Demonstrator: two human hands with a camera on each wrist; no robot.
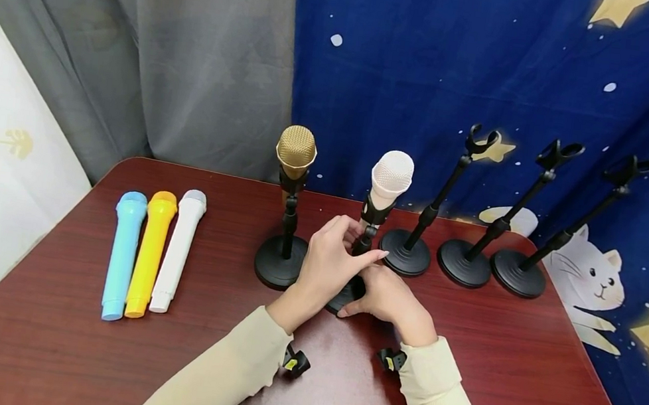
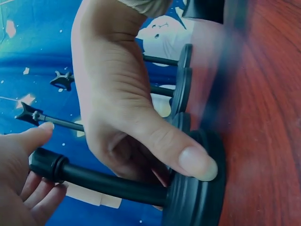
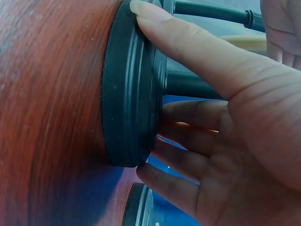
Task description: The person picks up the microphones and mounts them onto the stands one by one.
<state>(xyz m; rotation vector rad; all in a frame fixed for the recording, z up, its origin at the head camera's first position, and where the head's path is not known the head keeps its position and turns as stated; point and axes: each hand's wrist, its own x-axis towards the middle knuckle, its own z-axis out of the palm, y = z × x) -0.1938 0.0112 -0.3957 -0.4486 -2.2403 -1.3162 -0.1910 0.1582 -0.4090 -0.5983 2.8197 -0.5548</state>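
Observation:
A white microphone (image 1: pixel 392 174) sits tilted in the clip of a black microphone stand (image 1: pixel 348 293). My right hand (image 1: pixel 392 297) grips this stand's round base, thumb on the near rim and fingers spread around the far side. Higher up, my left hand (image 1: pixel 324 256) is around the pole near its collar, fingers behind and thumb extended across the front. In the left wrist view the collar (image 2: pixel 47 165) lies between that thumb and the fingers. Just left stands another stand (image 1: pixel 278 263), upright, bearing a gold microphone (image 1: pixel 296 151).
Three stands with bare clips, the nearest one's base (image 1: pixel 405 253) close to my right hand, line the back right. A blue (image 1: pixel 125 253), a yellow (image 1: pixel 152 253) and a white-and-grey microphone (image 1: pixel 178 253) lie side by side at left. Curtains (image 1: pixel 435 75) hang behind the table (image 1: pixel 211 350).

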